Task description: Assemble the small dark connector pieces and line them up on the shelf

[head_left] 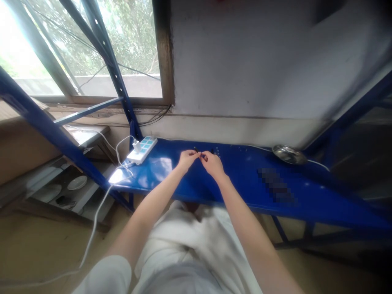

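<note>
Above the blue bench top (pixel 239 183), my left hand (pixel 187 159) and my right hand (pixel 212 161) meet fingertip to fingertip. Both are closed in a pinch. Something small and dark shows at the fingers, too small to name, and most of it is hidden. Just behind my right hand lie several tiny pale pieces (pixel 217 152) on the bench, with a small dark item beside them. A few more specks sit farther right along the back.
A white power strip (pixel 143 150) with a plug and cord lies at the bench's left end. A shiny metal dish-like object (pixel 289 154) stands at the back right, near a blurred dark item (pixel 275 185). Blue metal uprights (pixel 114 73) frame the left side by the window.
</note>
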`<action>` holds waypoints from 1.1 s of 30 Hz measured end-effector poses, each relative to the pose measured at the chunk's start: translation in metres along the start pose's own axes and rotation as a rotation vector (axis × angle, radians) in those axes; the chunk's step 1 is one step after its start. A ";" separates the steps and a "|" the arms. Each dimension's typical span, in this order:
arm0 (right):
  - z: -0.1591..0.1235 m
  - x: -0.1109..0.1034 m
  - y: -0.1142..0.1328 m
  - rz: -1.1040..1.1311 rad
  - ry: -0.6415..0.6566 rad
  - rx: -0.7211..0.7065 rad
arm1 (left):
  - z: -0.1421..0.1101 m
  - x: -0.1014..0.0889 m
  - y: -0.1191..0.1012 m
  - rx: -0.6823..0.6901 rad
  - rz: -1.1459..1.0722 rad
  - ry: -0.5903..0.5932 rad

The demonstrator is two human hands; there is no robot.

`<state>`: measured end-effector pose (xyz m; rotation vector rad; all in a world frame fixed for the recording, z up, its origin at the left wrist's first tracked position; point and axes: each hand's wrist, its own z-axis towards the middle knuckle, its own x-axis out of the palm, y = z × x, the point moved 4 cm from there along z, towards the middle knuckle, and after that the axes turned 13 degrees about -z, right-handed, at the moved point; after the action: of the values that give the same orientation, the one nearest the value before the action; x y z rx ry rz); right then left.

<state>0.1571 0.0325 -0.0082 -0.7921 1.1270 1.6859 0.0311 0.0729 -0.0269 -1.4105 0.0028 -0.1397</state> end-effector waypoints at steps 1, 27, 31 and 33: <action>0.000 0.001 -0.003 0.014 0.010 0.011 | 0.007 -0.002 0.006 0.004 0.032 -0.017; -0.018 -0.005 -0.066 0.176 -0.028 0.160 | 0.036 -0.055 0.064 -0.111 0.975 -0.274; -0.020 -0.007 -0.071 0.153 -0.017 0.195 | 0.033 -0.058 0.064 -0.122 0.947 -0.312; -0.022 -0.007 -0.078 0.110 0.002 0.229 | 0.028 -0.060 0.061 -0.094 0.928 -0.351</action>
<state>0.2326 0.0213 -0.0359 -0.5963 1.3578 1.6095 -0.0198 0.1162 -0.0876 -1.3842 0.3712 0.8812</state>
